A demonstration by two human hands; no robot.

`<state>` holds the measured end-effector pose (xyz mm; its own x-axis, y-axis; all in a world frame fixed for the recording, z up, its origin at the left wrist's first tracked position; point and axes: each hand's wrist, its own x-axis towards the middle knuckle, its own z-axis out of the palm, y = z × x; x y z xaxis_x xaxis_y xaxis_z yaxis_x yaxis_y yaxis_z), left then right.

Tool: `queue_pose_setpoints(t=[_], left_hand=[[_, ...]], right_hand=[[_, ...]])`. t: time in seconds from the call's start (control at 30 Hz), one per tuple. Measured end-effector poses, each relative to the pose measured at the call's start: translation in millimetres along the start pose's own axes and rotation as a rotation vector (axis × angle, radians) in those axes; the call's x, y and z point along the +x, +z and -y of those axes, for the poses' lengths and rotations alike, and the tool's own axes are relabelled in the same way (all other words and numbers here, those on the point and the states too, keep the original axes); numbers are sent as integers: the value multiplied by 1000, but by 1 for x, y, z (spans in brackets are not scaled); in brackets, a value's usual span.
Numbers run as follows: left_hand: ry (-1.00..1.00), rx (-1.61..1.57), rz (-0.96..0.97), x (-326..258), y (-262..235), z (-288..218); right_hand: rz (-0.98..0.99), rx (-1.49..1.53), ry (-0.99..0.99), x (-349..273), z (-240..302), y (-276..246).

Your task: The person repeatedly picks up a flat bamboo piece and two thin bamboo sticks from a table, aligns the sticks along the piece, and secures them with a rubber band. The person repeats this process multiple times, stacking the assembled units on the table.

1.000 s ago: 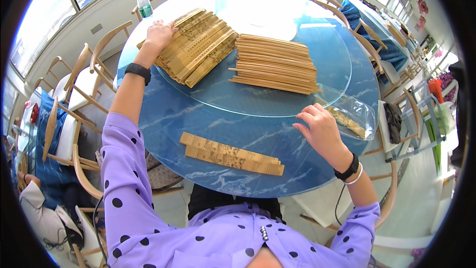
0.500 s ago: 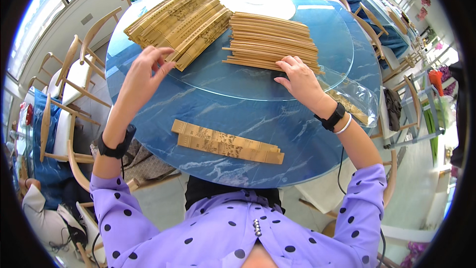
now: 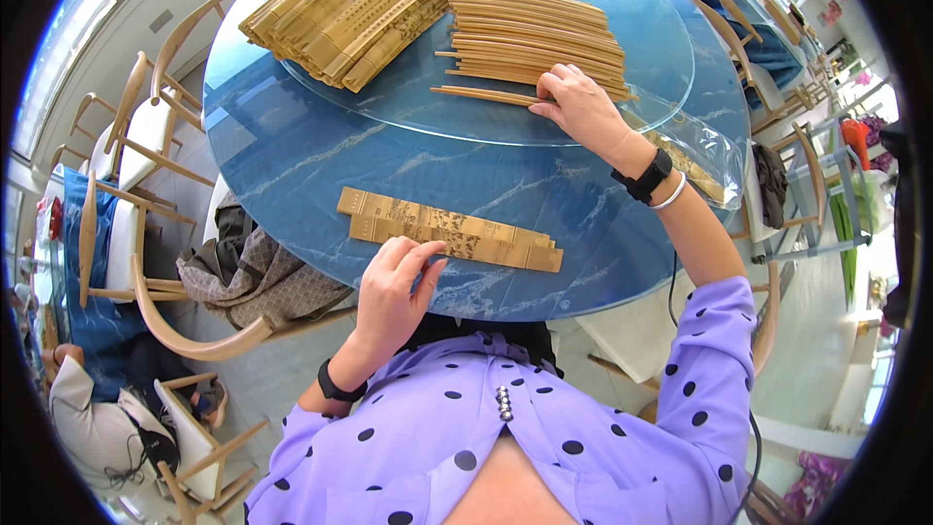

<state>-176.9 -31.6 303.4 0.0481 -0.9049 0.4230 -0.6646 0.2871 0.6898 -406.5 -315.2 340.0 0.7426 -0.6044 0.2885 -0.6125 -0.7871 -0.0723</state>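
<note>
My right hand [image 3: 586, 115] pinches a pair of wooden chopsticks [image 3: 481, 93] at the near side of a row of chopsticks [image 3: 525, 29]. Near the table's front edge lie a few overlapping tan paper chopstick sleeves [image 3: 476, 240] with a dark printed pattern. Over their lower edge hovers or rests my left hand [image 3: 394, 282], its thumb apart from the bent index finger; contact is hard to tell. A thick fanned stack of the same sleeves [image 3: 345, 10] lies at the far left, beside the row of chopsticks.
The blue marbled table [image 3: 282, 170] carries a round glass turntable [image 3: 408, 123] beneath the stacks. A clear plastic bag [image 3: 700, 160] with sleeves lies at the right edge. A wooden chair [image 3: 214, 335] with a patterned bag [image 3: 267, 272] stands left. Someone's light sleeve [image 3: 83, 418] shows at lower left.
My left hand has come from the big sleeve stack down to the sleeves near the front edge. My right hand has drawn a pair of chopsticks slightly away from the row. The view has tipped downward.
</note>
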Motion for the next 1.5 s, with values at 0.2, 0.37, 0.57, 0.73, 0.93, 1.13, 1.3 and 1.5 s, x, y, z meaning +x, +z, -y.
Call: queue_pose_setpoints(t=[0.2, 0.37, 0.57, 0.73, 0.93, 1.13, 1.3, 1.5], left_hand=[[151, 19, 9, -7, 14, -3], [196, 63, 41, -3, 21, -3], [251, 166, 147, 12, 33, -8], [135, -5, 6, 18, 36, -22], [-293, -788, -89, 11, 29, -15], [-294, -680, 115, 7, 30, -38], [-157, -489, 171, 6, 40, -36], [308, 387, 218, 19, 55, -32]], right_hand=[[132, -33, -87, -8, 6, -1], [91, -229, -105, -17, 7, 5], [58, -42, 103, -47, 29, -20], [-72, 230, 136, -109, 77, -52], [-105, 323, 46, -176, 140, -49], [-107, 399, 129, -195, 160, -47], [-102, 496, 347, -208, 158, -44], [0, 735, 802, -198, 135, -47]])
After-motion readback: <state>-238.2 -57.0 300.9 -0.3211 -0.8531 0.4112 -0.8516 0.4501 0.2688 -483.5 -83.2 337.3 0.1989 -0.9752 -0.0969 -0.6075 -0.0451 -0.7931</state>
